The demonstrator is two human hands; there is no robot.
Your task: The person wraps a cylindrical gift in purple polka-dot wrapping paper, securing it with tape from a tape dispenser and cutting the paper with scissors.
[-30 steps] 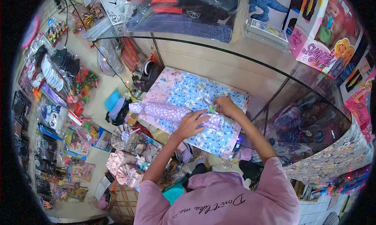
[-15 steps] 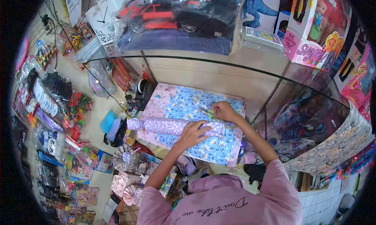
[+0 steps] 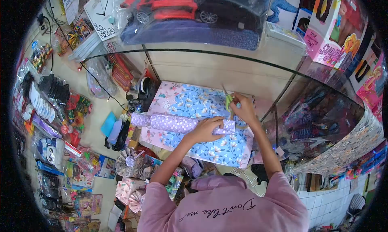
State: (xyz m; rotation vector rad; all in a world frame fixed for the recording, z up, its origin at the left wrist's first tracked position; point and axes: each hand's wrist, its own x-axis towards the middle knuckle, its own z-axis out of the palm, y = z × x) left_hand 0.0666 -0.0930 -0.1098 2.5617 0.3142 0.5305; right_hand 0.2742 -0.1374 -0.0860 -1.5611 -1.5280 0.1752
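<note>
A long roll wrapped in lilac floral paper lies across a blue and pink floral sheet, its left end gathered in at a neck. My left hand is curled over the roll near its right end and presses on it. Above that end, my right hand grips green-handled scissors, their blades pointing up and away. Part of the scissor handle is hidden by the fingers.
A glass display case edge runs behind the sheet, with a boxed red toy car above it. Packaged goods crowd the left side. Wrapped pink gifts sit lower left. A clock stands upper left.
My right hand has moved up and right with the scissors, which now show more fully. My left hand has slid slightly right along the roll. The camera view has shifted a little.
</note>
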